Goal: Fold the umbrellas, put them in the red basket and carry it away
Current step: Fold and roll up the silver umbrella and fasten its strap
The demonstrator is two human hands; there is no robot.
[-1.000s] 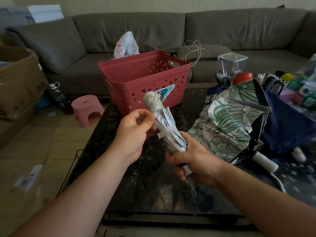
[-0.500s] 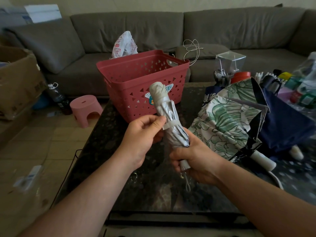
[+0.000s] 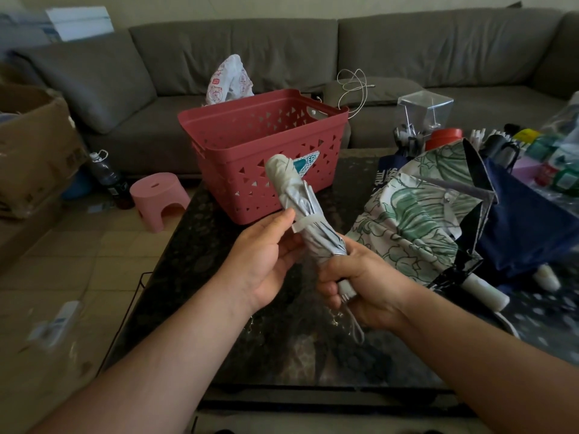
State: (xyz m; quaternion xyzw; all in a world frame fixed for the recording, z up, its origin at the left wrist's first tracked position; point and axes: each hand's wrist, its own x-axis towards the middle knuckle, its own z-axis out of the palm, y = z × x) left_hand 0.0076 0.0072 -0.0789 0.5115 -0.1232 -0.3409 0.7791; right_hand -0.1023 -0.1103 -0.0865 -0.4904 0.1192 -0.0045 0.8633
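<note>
I hold a folded grey umbrella tilted up over the dark table, its tip toward the red basket. My right hand grips its handle end, with the wrist loop hanging below. My left hand touches the closure strap around its middle with thumb and fingertips. A half-open umbrella with a green leaf print lies at the right on the table, its white handle pointing toward me. A navy umbrella lies partly under it.
The basket stands at the table's far left edge, in front of a grey sofa. Bottles, a clear box and small clutter crowd the table's far right. A pink stool, a bottle and a cardboard box are on the floor at left.
The grey umbrella has risen slightly and tilted more upright. My left hand slid from its upper part down to the strap. My right hand kept its grip on the handle.
</note>
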